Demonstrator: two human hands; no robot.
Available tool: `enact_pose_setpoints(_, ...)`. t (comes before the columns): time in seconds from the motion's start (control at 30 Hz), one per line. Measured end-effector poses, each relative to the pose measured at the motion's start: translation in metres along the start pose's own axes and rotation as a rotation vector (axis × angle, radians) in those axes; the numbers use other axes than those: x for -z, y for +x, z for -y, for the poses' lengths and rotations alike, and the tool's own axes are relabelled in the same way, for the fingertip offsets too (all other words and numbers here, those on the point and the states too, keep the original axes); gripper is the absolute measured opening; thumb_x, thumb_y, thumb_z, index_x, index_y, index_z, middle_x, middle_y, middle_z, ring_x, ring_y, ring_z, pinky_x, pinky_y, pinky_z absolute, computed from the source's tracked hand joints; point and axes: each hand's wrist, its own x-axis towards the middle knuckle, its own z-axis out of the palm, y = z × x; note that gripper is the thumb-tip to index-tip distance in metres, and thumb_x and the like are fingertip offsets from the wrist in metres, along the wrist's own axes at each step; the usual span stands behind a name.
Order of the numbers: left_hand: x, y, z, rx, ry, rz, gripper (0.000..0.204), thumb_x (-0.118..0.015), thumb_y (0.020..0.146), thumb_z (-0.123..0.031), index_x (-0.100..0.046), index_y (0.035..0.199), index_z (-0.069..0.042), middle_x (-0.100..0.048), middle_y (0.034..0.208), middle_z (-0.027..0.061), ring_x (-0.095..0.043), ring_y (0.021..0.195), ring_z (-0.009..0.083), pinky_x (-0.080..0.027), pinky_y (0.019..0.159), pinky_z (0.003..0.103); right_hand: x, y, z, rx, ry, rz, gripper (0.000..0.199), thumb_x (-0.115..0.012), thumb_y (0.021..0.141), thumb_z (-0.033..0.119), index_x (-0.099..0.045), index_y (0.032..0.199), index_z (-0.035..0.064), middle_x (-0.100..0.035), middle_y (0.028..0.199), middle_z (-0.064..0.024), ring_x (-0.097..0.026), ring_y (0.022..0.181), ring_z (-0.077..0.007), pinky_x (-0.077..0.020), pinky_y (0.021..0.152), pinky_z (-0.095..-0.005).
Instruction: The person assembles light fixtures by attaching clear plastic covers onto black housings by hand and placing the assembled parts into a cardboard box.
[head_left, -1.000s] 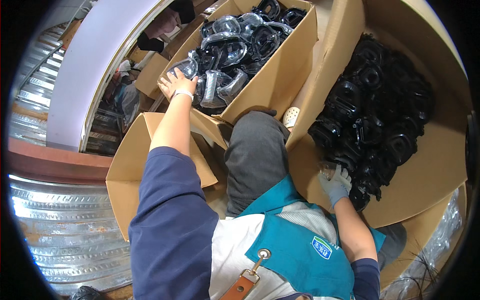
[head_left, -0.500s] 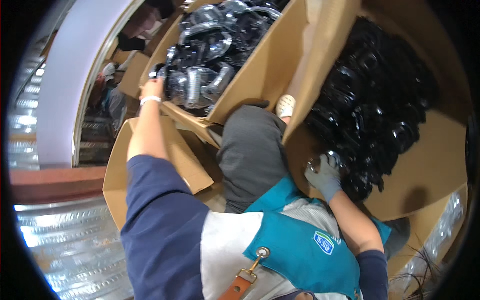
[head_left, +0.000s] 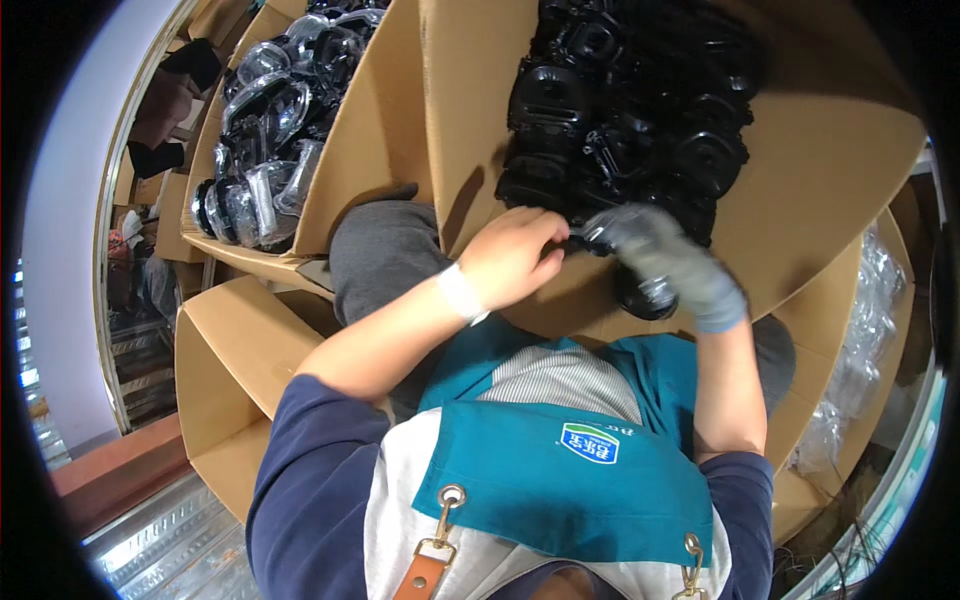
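Observation:
My left hand (head_left: 508, 258), bare with a white band at its wrist, reaches across my lap to the near edge of the right-hand carton. Its thumb and fingers close on the edge of a black plastic piece (head_left: 592, 243). Right beside it, my right hand (head_left: 672, 265) wears a grey glove and is smeared by motion. That hand is over the same piece, with its fingers too blurred to read. Below the glove shows a rounded, shiny black part (head_left: 640, 300). Beyond both hands, stacked black plastic trays (head_left: 620, 110) fill much of the carton (head_left: 820, 180).
Left of my knee stands another carton (head_left: 375, 120) with black and clear plastic shells (head_left: 270, 130). A lower carton (head_left: 235, 350) sits near my left elbow. Clear plastic wrap (head_left: 850, 360) lies at the right. At the far left, another person's arm (head_left: 165, 105) shows beyond a frame.
My left hand has left the shells in the left carton and come right to meet my right hand. My view has swung toward the right carton. The right hand has lifted slightly.

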Motion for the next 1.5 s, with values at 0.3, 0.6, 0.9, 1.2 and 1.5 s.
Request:
enact_pose_setpoints(0.3,-0.147,0.029,0.069,0.304,0.261,0.203,0.027,-0.059,0.079,-0.01,-0.052,0.105,-0.004,-0.057,0.106,0.0216,-0.055,0.104,0.0398,-0.046,0.088,0.046,0.039,-0.053,0.046,0.543,0.984,-0.458,0.074,-0.051,0.091,0.054,-0.031,0.143,0.0062,-0.036,0.142,-0.0198,-0.039,0.129,-0.0406,-0.0335,0.104,-0.0654)
enact_pose_setpoints(0.6,-0.021,0.045,0.011,0.51,-0.375,-0.28,0.018,-0.06,0.08,-0.013,-0.061,0.094,-0.001,-0.066,0.08,0.0122,-0.064,0.074,0.0304,-0.051,0.07,0.039,0.024,-0.039,0.039,0.512,0.891,-0.454,0.066,-0.049,0.092,0.058,-0.034,0.145,0.0225,-0.046,0.134,-0.0078,-0.048,0.121,-0.026,-0.0451,0.091,-0.0438)
enact_pose_setpoints(0.9,-0.01,0.067,-0.066,0.464,-0.787,-0.48,0.07,-0.061,0.087,-0.019,-0.025,0.143,0.003,-0.032,0.142,0.0204,-0.034,0.131,0.0298,-0.028,0.111,0.037,-0.042,-0.01,0.015,0.345,1.232,-0.03,0.051,-0.033,0.1,0.046,-0.042,0.141,0.0162,-0.05,0.138,-0.0086,-0.049,0.124,-0.0271,-0.0397,0.106,-0.0456)
enact_pose_setpoints(1.2,-0.035,0.065,-0.084,0.107,-0.362,-0.071,0.09,-0.077,0.071,-0.037,-0.032,0.143,-0.006,-0.004,0.15,0.0308,-0.028,0.137,0.0442,-0.035,0.109,0.044,-0.05,-0.024,0.003,0.657,0.469,-0.415,0.054,-0.046,0.099,0.021,-0.027,0.147,0.0072,-0.039,0.142,-0.0077,-0.04,0.13,-0.019,-0.0326,0.109,-0.0315)
enact_pose_setpoints(1.5,-0.027,0.061,-0.083,0.311,-1.306,-0.19,0.071,-0.057,0.088,-0.018,-0.021,0.145,0.004,-0.027,0.146,0.0173,-0.043,0.125,0.0254,-0.034,0.107,0.036,-0.053,-0.032,0.01,0.629,0.211,-0.465,0.083,-0.068,0.088,0.033,-0.019,0.148,0.0055,-0.037,0.139,-0.0154,-0.043,0.125,-0.0247,-0.0359,0.106,-0.0349)
